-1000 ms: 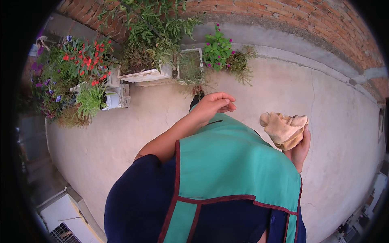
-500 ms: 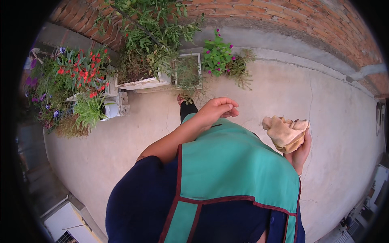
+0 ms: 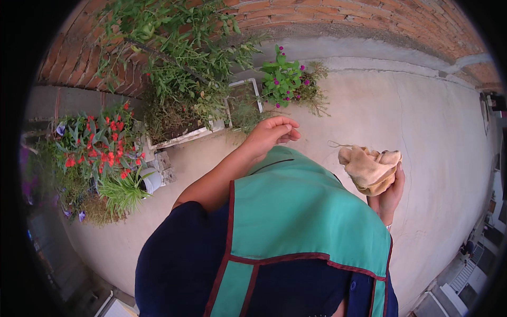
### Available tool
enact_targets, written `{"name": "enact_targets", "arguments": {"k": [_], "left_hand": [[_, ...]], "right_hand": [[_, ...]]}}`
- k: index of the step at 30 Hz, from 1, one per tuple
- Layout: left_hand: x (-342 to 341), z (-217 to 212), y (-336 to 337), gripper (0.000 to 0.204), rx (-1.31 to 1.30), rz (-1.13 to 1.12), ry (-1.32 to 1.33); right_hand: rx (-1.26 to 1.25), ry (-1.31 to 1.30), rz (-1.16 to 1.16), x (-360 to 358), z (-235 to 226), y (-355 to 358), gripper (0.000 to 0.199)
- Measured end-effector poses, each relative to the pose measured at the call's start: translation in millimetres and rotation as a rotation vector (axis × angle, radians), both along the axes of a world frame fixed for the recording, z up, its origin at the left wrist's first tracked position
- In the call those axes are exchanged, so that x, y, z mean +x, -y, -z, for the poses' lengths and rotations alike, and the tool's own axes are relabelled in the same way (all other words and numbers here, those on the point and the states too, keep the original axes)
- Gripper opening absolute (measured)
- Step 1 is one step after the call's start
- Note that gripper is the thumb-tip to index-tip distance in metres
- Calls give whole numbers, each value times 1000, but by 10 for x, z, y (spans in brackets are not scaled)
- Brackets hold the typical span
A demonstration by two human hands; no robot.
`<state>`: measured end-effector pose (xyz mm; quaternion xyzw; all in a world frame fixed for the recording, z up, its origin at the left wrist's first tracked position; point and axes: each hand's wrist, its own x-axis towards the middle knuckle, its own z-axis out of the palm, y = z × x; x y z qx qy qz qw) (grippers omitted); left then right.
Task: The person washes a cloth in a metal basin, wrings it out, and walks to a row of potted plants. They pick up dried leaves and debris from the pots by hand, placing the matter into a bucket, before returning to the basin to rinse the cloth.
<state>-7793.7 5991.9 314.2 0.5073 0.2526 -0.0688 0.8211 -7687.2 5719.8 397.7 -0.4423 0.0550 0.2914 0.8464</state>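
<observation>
In my right hand is a crumpled bundle of beige and tan cloth, held out to the right of my body. A thin loop of cord sticks out at the bundle's upper left, and how the cloth is folded cannot be made out. My left hand is raised in front of my green apron, its fingers loosely curled in with the thumb close to them. Nothing shows in it. The bundle and my left hand are well apart.
Ahead and to the left stand a pale planter box with leafy plants, a white frame-like container, red flowers and a white pot. A magenta-flowered plant grows by the brick wall. Pale concrete floor spreads rightward.
The planters and flowers have shifted and turned in view as I move. Both hands keep nearly the same pose, and the cloth stays in my right hand. The cord loop now shows.
</observation>
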Motion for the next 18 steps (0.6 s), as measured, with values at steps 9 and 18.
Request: {"name": "enact_targets", "arguments": {"k": [9, 18], "left_hand": [[506, 155, 13, 22, -12, 196, -21], [1229, 159, 1070, 21, 34, 190, 11]], "right_hand": [[-22, -22, 200, -7, 100, 164, 40], [27, 4, 220, 654, 184, 1250, 36]]}}
